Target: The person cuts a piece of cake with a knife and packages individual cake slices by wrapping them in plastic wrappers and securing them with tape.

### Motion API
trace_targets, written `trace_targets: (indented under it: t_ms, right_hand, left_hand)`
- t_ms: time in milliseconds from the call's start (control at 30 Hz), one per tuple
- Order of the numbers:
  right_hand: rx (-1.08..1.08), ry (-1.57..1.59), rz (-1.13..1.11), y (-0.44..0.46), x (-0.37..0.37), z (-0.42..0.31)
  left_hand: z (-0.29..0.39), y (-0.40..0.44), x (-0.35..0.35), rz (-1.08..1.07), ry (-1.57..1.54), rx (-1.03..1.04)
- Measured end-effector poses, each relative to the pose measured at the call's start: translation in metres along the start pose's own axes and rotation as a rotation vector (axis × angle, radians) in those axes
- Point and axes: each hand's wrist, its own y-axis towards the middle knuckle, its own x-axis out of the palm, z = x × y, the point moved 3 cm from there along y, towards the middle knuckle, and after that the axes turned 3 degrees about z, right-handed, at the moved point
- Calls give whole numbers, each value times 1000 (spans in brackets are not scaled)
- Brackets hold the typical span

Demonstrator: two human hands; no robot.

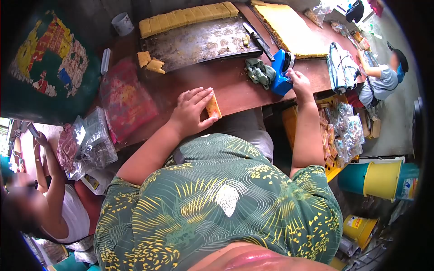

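My left hand [194, 107] is on the table's near edge, fingers and thumb closed around a yellow-orange slice of cake [213, 107] that looks wrapped in clear film. My right hand [300, 85] is beside a blue tape dispenser [282, 74], its fingertips pinched close to the tape roll. Any strip of tape between those fingers is too small to make out. A crumpled grey-green cloth [261, 72] lies against the dispenser's left side. Behind it, a long knife [258, 40] rests along the edge of a dark baking tray [190, 47].
Cut cake [190, 19] lines the tray's far side; a large uncut slab [294, 29] lies to its right. Cake scraps [151, 62] and red plastic sheets [124, 99] are at left. A yellow crate [289, 124] holds wrapped pieces. Co-workers sit at both sides.
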Motion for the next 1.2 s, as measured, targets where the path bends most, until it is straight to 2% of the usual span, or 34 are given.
trace_targets:
  t_ms: [133, 267, 333, 700, 800, 900, 933, 1033, 1100, 1167, 1200]
  right_hand:
    - [-357, -172, 318, -46, 8, -26]
    - [-419, -337, 281, -84, 9, -26]
    - [-354, -318, 264, -90, 12, -14]
    - [-397, -550, 318, -82, 13, -2]
    - [-531, -824, 318, -81, -1, 15]
    - [-424, -770, 210, -95, -7, 19]
    - [-321, -683, 148, -98, -1, 14]
    - [-391, -367, -149, -125, 52, -24]
    - [-427, -300, -402, -143, 95, -47]
    - [-628, -203, -575, -163, 132, -65]
    - [-628, -144, -639, -167, 148, -70]
  left_hand:
    - [-1, 0, -1, -2, -23, -7]
    - [-1, 0, 0, 1, -33, -9]
    - [-2, -1, 1, 12, -49, 0]
    - [-1, -1, -5, 160, -180, 44]
    - [-1, 0, -6, 170, -208, 49]
    - [-2, -3, -4, 179, -214, 21]
    - [-1, -2, -6, 203, -203, 28]
    - [-2, -3, -3, 208, -214, 28]
    - [0, -3, -3, 204, -202, 21]
    - [-1, -3, -3, 208, -201, 14]
    - [-2, -3, -2, 206, -198, 15]
